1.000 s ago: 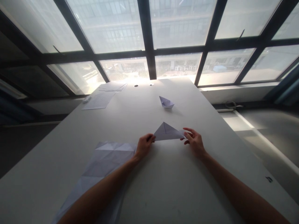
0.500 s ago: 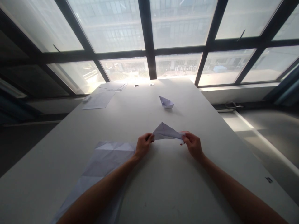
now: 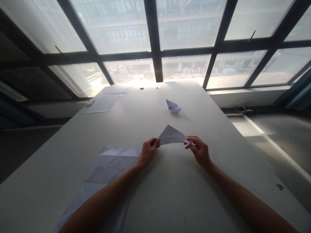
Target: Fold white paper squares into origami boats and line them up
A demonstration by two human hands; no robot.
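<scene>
Folded paper (image 3: 170, 136) just below the centre of the frame, left hand (image 3: 148, 150) pinching its left corner, right hand (image 3: 200, 150) holding its right corner between thumb and fingers, paper boat (image 3: 174, 107) higher up on the white surface (image 3: 170, 187), creased sheet (image 3: 111, 166) at lower left.

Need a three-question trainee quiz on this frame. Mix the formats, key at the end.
1. How many hands touch the folded paper?
2. Which is nearer the windows: A) the folded paper, or B) the paper boat?
3. True or false: in this view the left forearm covers part of the creased sheet.

Key: 1. Two: the left hand at one end, the right hand at the other. 2. B. 3. True.
</scene>
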